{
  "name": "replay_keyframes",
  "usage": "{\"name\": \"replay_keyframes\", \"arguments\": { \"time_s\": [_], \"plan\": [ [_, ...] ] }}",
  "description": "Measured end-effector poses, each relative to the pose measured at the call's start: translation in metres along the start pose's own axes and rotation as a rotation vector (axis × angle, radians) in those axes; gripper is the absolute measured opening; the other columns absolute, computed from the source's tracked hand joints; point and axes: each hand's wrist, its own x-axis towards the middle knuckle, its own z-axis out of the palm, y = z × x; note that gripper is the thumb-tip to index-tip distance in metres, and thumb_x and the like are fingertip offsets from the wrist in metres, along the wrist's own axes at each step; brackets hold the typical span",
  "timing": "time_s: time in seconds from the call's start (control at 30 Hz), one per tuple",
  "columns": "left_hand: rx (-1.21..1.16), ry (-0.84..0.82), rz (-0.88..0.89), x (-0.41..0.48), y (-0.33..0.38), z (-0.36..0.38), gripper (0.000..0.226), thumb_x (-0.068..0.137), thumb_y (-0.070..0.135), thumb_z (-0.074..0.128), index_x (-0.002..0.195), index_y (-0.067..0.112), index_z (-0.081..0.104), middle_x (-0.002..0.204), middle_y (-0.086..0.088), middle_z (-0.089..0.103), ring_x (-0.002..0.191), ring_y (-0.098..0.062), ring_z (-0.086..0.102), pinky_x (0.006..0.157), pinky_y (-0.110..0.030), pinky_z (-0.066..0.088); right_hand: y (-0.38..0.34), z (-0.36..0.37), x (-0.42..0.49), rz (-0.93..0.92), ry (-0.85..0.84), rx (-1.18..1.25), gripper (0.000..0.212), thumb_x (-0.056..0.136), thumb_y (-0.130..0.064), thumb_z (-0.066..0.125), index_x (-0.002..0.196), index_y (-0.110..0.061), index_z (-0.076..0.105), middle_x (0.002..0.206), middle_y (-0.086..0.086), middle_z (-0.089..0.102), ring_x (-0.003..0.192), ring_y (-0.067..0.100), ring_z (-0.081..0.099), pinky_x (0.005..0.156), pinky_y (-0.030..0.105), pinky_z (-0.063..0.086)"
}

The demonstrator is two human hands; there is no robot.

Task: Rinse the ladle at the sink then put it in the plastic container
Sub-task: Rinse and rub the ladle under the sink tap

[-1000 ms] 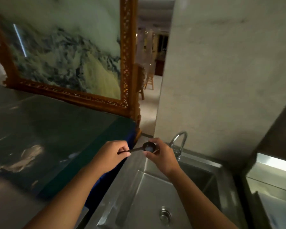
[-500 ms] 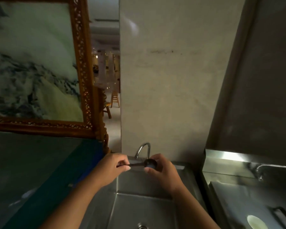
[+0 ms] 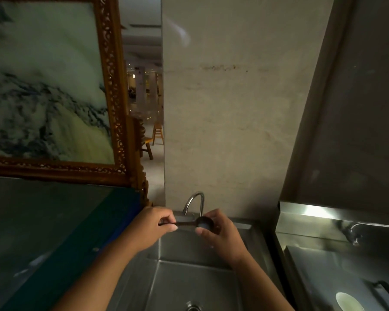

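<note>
Two hands: both are engaged on one small dark ladle, held level over the basin and just in front of the tap.
Counter [image 3: 54, 221]: a dark green surface is seen at the far left, with a carved wooden picture frame [image 3: 112, 90] standing behind it. More of the frame was in view a second ago; the view has been swung to the right, so that the basin is now centred.
Left hand [image 3: 152, 227]: the handle end of the ladle is pinched between thumb and fingertips. The grasp is unchanged from the earlier pictures.
Ladle [image 3: 204, 223]: the handle is laid roughly horizontal and the bowl is turned up toward the camera. Its place between the hands is as it was a second ago; it has been carried only slightly relative to the tap.
Tap [image 3: 194, 204]: the curved spout ends just behind the handle. No running water can be made out, so rinsing is judged not yet begun.
Right hand [image 3: 220, 234]: the bowl of the ladle is cupped by curled fingers, with the thumb at its near rim. The grasp is closed on the bowl.
Sink [image 3: 189, 281]: the steel basin lies directly below the hands, the drain at the lower edge.
Second basin [image 3: 323, 265]: newly brought into view at the right, with its own tap.
Plastic container: none can be identified in view.
Task state: the approach is judged complete; opening the tap is the likely next requirement.
</note>
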Motion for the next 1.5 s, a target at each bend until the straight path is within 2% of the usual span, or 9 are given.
{"name": "replay_keyframes", "arguments": {
  "time_s": [0.33, 0.4, 0.5, 0.6, 0.73, 0.83, 1.0, 1.17, 1.5],
  "plan": [
    [0.166, 0.005, 0.030, 0.005, 0.010, 0.010, 0.007, 0.084, 0.031, 0.070, 0.080, 0.030, 0.065, 0.075, 0.014, 0.061, 0.069, 0.000, 0.058, 0.066, -0.026, 0.055, 0.005, -0.010, 0.001, 0.037, -0.049, 0.042, 0.032, 0.073, -0.046, 0.078, 0.096, -0.036, 0.058, 0.091, -0.004, 0.067, 0.077, 0.012, 0.067, 0.059, 0.026, 0.053],
    [0.186, 0.003, 0.033, 0.009, 0.009, 0.013, 0.004, 0.086, 0.030, 0.068, 0.088, 0.032, 0.065, 0.079, 0.016, 0.060, 0.072, 0.002, 0.056, 0.066, -0.025, 0.053, 0.009, -0.009, 0.001, 0.058, -0.042, 0.073, 0.030, 0.075, -0.041, 0.079, 0.096, -0.035, 0.058, 0.092, -0.002, 0.067, 0.074, 0.011, 0.066, 0.056, 0.024, 0.052],
    [0.185, -0.010, 0.035, 0.021, 0.002, 0.024, 0.023, 0.089, 0.028, 0.065, 0.112, 0.034, 0.062, 0.084, 0.018, 0.057, 0.075, 0.003, 0.056, 0.063, -0.013, 0.042, 0.021, -0.006, 0.006, 0.079, -0.028, 0.097, 0.031, 0.077, -0.037, 0.079, 0.098, -0.031, 0.057, 0.092, 0.000, 0.066, 0.071, 0.011, 0.065, 0.055, 0.025, 0.053],
    [0.160, -0.034, 0.027, 0.037, -0.010, 0.037, 0.031, 0.091, 0.030, 0.063, 0.122, 0.034, 0.058, 0.098, 0.013, 0.063, 0.085, -0.001, 0.059, 0.071, -0.018, 0.047, 0.031, -0.002, 0.018, 0.093, -0.037, 0.081, 0.031, 0.079, -0.031, 0.079, 0.100, -0.029, 0.056, 0.093, -0.001, 0.065, 0.075, 0.013, 0.066, 0.058, 0.027, 0.056],
    [0.118, -0.075, 0.061, 0.068, -0.031, 0.056, 0.022, 0.090, 0.030, 0.063, 0.113, 0.030, 0.064, 0.090, 0.018, 0.056, 0.081, 0.001, 0.056, 0.072, -0.020, 0.048, 0.043, 0.011, 0.043, 0.091, -0.046, 0.037, 0.032, 0.077, -0.026, 0.080, 0.098, -0.029, 0.056, 0.092, -0.006, 0.066, 0.083, 0.006, 0.064, 0.067, 0.019, 0.052],
    [0.106, -0.121, 0.060, 0.093, -0.057, 0.070, 0.019, 0.090, 0.029, 0.063, 0.109, 0.029, 0.063, 0.101, 0.010, 0.065, 0.090, -0.003, 0.061, 0.079, -0.025, 0.054, 0.059, 0.027, 0.069, 0.127, -0.061, 0.011, 0.036, 0.077, -0.024, 0.081, 0.102, -0.027, 0.055, 0.097, -0.006, 0.065, 0.086, 0.005, 0.063, 0.072, 0.016, 0.050],
    [0.095, -0.180, 0.023, 0.128, -0.116, 0.088, 0.009, 0.090, 0.030, 0.063, 0.098, 0.033, 0.060, 0.094, 0.010, 0.067, 0.083, -0.002, 0.060, 0.069, -0.021, 0.050, 0.097, 0.058, 0.106, 0.224, -0.061, -0.002, 0.040, 0.075, -0.021, 0.081, 0.104, -0.028, 0.055, 0.100, -0.009, 0.066, 0.093, 0.003, 0.064, 0.078, 0.021, 0.052],
    [0.056, -0.250, 0.002, 0.153, -0.165, 0.112, 0.005, 0.088, 0.029, 0.065, 0.091, 0.031, 0.061, 0.086, 0.010, 0.066, 0.077, -0.006, 0.061, 0.068, -0.031, 0.054, 0.137, 0.086, 0.127, 0.297, -0.068, -0.015, 0.041, 0.076, -0.030, 0.079, 0.106, -0.038, 0.052, 0.105, -0.026, 0.062, 0.097, 0.000, 0.064, 0.075, 0.018, 0.054],
    [-0.077, -0.323, -0.070, 0.173, -0.225, 0.174, 0.010, 0.083, 0.022, 0.070, 0.083, 0.024, 0.061, 0.076, 0.013, 0.064, 0.069, -0.003, 0.059, 0.064, -0.032, 0.052, 0.214, 0.114, 0.144, 0.405, -0.033, -0.023, 0.039, 0.073, -0.021, 0.081, 0.101, -0.028, 0.054, 0.093, -0.004, 0.068, 0.084, 0.013, 0.066, 0.072, 0.030, 0.057]
  ]
}}
